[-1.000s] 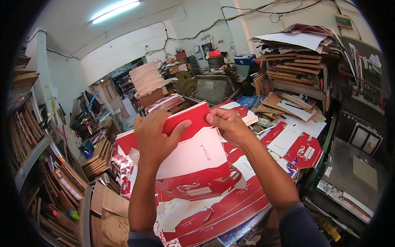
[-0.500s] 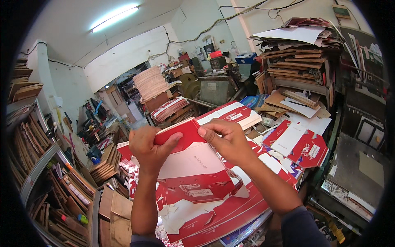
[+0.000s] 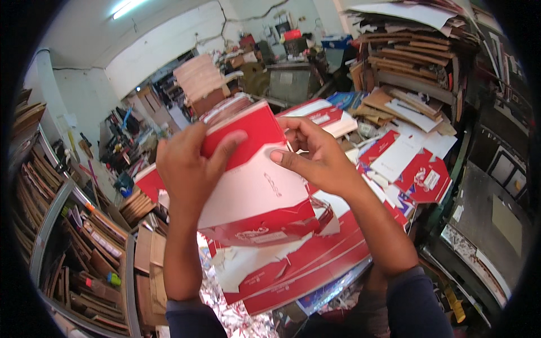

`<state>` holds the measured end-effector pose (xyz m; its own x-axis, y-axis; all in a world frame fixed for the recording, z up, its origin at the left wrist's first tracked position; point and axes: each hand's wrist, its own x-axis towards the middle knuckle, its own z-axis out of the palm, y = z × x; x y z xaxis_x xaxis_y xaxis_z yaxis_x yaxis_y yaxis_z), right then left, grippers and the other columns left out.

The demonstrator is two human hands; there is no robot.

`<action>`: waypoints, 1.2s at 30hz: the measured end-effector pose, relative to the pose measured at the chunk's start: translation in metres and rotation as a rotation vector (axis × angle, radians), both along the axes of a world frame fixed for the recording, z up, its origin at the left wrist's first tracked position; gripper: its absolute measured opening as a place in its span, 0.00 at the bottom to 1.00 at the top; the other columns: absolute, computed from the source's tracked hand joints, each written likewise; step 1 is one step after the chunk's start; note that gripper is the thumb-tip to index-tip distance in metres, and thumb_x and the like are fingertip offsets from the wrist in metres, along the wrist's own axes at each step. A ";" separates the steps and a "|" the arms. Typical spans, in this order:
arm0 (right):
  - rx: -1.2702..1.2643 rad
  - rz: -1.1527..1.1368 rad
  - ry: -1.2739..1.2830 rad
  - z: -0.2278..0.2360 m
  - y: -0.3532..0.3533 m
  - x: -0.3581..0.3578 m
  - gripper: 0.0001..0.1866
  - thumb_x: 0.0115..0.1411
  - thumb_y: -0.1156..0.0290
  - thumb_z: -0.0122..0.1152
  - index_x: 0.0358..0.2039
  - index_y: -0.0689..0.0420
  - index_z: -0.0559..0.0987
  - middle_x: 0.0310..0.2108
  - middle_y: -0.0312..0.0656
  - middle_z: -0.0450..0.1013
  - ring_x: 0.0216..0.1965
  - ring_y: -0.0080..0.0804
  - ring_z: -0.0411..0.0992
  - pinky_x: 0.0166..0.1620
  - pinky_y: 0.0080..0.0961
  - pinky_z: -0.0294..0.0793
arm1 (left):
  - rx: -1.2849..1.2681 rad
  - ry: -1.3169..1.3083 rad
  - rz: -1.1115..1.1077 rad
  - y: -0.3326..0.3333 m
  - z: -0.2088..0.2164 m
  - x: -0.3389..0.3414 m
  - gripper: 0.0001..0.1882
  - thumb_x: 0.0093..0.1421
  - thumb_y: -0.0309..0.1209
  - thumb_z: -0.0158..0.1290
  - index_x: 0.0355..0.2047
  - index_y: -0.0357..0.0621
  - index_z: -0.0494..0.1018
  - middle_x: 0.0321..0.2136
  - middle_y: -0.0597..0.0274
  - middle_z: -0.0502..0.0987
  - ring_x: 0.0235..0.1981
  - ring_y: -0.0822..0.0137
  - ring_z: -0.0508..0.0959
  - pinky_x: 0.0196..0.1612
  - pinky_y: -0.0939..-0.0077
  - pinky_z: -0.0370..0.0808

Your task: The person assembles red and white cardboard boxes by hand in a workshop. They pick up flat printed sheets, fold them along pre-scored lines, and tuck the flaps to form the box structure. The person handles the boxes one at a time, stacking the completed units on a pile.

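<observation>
box (image 3: 256, 186) held up between both hands | left hand (image 3: 189, 169) grips its left side | right hand (image 3: 315, 158) pinches top flap | long way runs up-down

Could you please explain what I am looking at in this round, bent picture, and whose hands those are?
The picture comes from a small wide-angle camera worn on a person's head, looking down at their own work. That lens bends straight edges near the rim, which is why the room looks curved. No machine is involved: the two forearms coming up from the bottom belong to the wearer.

The left hand and the right hand both grip a red and white printed cardboard box blank, held up with its plain white inner side towards the camera. Below it lies a pile of similar flat red and white blanks. More of these sheets are spread to the right. Shelves of brown cardboard stand at the left, and stacked board fills the upper right.
</observation>
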<state>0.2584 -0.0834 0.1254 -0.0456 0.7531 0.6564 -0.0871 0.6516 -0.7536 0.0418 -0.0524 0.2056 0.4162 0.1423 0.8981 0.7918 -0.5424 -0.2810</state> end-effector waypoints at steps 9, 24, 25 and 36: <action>-0.401 0.113 -0.181 -0.108 0.002 0.007 0.23 0.62 0.58 0.69 0.51 0.61 0.78 0.39 0.37 0.78 0.40 0.20 0.72 0.43 0.22 0.72 | -0.128 -0.101 0.059 0.010 0.001 -0.001 0.29 0.55 0.54 0.65 0.21 0.39 0.70 0.14 0.55 0.69 0.16 0.62 0.68 0.24 0.67 0.67; -0.157 -0.098 -0.350 -0.134 0.001 0.061 0.12 0.67 0.64 0.59 0.40 0.60 0.81 0.33 0.41 0.76 0.36 0.27 0.76 0.41 0.27 0.74 | -0.284 -0.175 -0.123 0.029 0.007 -0.009 0.26 0.54 0.50 0.68 0.21 0.38 0.74 0.12 0.57 0.72 0.13 0.74 0.67 0.21 0.72 0.66; -0.272 -0.162 0.040 -0.162 0.015 0.103 0.12 0.65 0.64 0.58 0.39 0.60 0.79 0.33 0.43 0.77 0.36 0.32 0.77 0.43 0.30 0.76 | -0.265 -0.209 -0.141 0.035 0.006 -0.018 0.25 0.54 0.50 0.67 0.22 0.38 0.75 0.12 0.57 0.72 0.13 0.73 0.67 0.20 0.72 0.66; -0.485 -0.046 0.471 -0.135 -0.041 0.006 0.14 0.69 0.60 0.51 0.38 0.57 0.77 0.32 0.37 0.73 0.35 0.27 0.74 0.41 0.29 0.76 | -0.088 -0.241 0.350 0.070 0.026 -0.085 0.38 0.51 0.69 0.57 0.19 0.40 0.74 0.16 0.50 0.76 0.20 0.51 0.78 0.25 0.59 0.72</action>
<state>0.2644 -0.1246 -0.0092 0.2014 0.9617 0.1857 -0.4581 0.2600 -0.8500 -0.0430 0.0176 0.2317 0.1090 0.3175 0.9420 0.9694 -0.2435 -0.0301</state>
